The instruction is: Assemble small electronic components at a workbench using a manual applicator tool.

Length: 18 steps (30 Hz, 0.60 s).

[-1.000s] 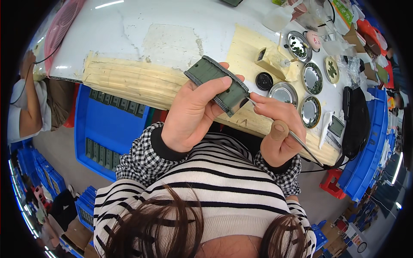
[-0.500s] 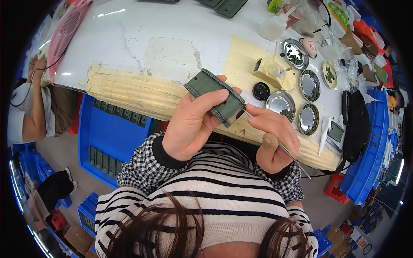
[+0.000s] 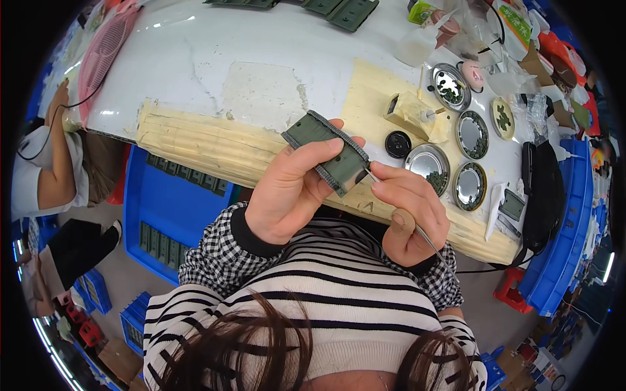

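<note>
1. Head view showed the green part (image 3: pixel 345 168) held up at the near edge of the counter (image 3: pixel 169 58), between the two hands.
2. The left hand (image 3: pixel 287 189) had its grip wrapped around the part, thumb (image 3: pixel 319 152) laid across the top face; the right hand (image 3: pixel 414 212) had its grip pinched on a thin metal tool (image 3: pixel 430 244), the tip at the part's right-hand corner (whether it touched there was too small to tell).
3. Working that corner well seemed to call for a firm left hold, the thumb clear of the tool's path, and short, light strokes; bracing one hand against the other would likely have steadied the tip, while heavy pressure risked a slip.
4. Against the picture from a second earlier, both hands kept their grasp, but the tool stood slightly steeper, its rear end closer to the right sleeve (image 3: pixel 438 287).
5. More of the green pieces (image 3: pixel 340 14) on the counter's far side had come into view, and at left a co-worker's dark trouser leg (image 3: pixel 81 251) showed more fully.
</note>
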Motion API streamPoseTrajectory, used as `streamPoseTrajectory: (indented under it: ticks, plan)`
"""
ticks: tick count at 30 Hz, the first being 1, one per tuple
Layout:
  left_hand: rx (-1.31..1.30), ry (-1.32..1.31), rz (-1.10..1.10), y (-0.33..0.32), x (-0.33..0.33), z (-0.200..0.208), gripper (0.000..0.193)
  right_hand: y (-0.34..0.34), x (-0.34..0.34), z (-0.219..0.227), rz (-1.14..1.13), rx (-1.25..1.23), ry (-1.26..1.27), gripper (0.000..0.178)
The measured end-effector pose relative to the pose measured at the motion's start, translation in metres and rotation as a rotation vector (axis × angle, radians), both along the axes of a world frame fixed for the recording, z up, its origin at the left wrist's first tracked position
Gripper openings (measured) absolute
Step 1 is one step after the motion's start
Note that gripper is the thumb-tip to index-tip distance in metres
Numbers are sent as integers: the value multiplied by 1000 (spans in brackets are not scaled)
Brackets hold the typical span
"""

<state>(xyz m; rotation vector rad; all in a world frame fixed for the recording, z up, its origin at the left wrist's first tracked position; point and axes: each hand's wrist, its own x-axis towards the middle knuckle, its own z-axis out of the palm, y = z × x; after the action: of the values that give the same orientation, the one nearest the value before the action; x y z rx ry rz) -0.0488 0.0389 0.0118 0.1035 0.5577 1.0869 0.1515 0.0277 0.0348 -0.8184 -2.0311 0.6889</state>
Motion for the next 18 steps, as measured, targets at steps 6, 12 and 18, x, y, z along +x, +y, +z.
streamPoseTrajectory:
  ticks: [6,12,18]
  plan:
    - [21,-35,-6,-1,-3,0,40,-1,-1,-2,7,24,16,34]
    - [57,-18,-41,-1,-4,1,41,-2,1,1,33,1,32,34]
    - [-359,71,-100,21,-4,37,40,-3,2,2,28,14,-5,34]
